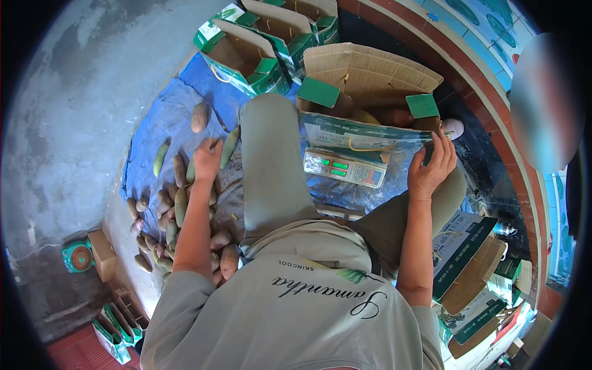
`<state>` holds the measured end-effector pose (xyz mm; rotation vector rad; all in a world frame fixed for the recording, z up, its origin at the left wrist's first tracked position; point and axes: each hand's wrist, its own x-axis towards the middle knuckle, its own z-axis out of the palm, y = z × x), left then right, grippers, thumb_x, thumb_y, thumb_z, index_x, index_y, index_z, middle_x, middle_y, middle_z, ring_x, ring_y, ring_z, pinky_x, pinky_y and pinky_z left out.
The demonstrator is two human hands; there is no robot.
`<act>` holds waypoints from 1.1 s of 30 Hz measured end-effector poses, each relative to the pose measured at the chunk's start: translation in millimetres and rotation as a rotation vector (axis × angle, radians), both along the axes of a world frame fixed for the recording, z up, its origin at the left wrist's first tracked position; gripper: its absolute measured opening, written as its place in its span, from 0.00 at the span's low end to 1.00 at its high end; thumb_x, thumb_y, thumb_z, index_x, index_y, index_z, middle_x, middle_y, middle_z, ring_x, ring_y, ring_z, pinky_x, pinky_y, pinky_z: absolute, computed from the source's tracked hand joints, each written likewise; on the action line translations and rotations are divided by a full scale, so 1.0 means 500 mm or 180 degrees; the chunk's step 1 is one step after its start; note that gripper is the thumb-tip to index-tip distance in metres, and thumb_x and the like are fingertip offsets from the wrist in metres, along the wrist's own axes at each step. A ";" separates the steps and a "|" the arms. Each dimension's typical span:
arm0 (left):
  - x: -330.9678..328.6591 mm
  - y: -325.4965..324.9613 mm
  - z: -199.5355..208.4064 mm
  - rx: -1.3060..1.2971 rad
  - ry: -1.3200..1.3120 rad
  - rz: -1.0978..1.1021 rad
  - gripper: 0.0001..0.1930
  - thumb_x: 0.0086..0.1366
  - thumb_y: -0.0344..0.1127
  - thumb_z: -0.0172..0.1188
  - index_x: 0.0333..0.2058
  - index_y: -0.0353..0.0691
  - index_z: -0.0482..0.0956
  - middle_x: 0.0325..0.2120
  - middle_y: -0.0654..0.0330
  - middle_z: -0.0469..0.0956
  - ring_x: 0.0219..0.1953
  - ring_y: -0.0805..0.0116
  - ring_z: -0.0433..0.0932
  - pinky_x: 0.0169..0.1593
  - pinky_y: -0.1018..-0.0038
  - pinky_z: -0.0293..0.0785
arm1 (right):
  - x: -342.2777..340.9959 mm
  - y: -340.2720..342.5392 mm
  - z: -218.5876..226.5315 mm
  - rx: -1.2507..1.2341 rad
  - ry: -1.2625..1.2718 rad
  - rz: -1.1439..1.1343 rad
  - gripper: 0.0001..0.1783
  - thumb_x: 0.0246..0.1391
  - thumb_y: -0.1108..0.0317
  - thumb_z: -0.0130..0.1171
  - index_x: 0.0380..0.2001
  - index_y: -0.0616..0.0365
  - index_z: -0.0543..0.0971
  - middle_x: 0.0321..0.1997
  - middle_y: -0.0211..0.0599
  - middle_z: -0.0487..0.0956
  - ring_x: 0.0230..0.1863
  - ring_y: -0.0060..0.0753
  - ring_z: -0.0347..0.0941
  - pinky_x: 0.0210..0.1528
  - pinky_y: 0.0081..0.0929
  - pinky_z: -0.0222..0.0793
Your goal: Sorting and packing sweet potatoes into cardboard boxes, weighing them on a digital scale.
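Note:
My left hand (208, 157) hovers over a spread of long brown and green tubers, its fingers loosely bent and apart, with nothing visible in them. Nearest to it lie a green tuber (229, 147) and a plump brown tuber (200, 117). My right hand (433, 163) is open, fingertips at the near right corner of an open cardboard box (370, 65). The box has green and white outer panels, raised flaps and a yellow cord handle (370, 148). Several tubers show inside it. A digital scale (345, 168) with lit green displays sits at the box's near side.
A blue tarp (163, 117) lies under the tubers. More open boxes (243, 55) stand at the far side, and others (462, 253) at the right. A tiled ledge curves along the right. Folded cartons (114, 330) and a round teal device (78, 256) are at the lower left.

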<state>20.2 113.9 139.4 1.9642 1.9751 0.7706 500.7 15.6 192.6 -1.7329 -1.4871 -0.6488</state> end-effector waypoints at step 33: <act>-0.096 -0.557 -0.256 -0.4200 0.1401 0.0723 0.37 0.56 0.56 0.56 0.60 0.46 0.58 0.61 0.51 0.57 0.61 0.49 0.59 0.61 0.56 0.58 | 0.061 -0.017 -0.072 -0.0384 0.0519 -0.0186 0.18 0.45 0.75 0.52 0.43 0.63 0.73 0.41 0.49 0.73 0.46 0.52 0.68 0.50 0.41 0.63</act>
